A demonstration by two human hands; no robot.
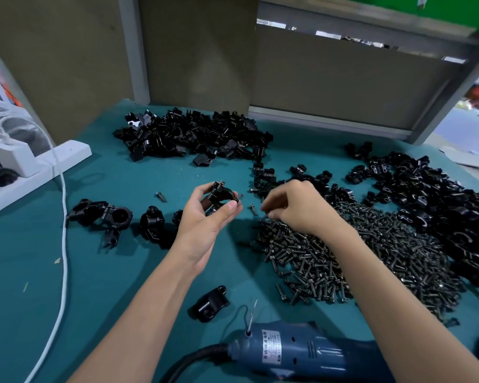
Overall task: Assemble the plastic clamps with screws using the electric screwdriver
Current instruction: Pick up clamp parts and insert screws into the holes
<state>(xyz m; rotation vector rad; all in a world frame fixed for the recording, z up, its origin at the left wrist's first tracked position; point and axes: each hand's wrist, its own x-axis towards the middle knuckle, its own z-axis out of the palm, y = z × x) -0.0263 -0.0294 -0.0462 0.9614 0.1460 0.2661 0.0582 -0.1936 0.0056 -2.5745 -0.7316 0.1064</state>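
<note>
The left hand (205,219) grips the probably light, stiff clamp (221,193) by its body, while the right hand (296,207) curls its fingers over small, likely slippery screws (343,258), grasp unclear.

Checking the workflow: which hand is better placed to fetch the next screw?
Right hand: its fingers are at the screw pile, while the left hand holds a clamp.

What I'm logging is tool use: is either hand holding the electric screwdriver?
No, the electric screwdriver lies unheld on the green table.
</note>
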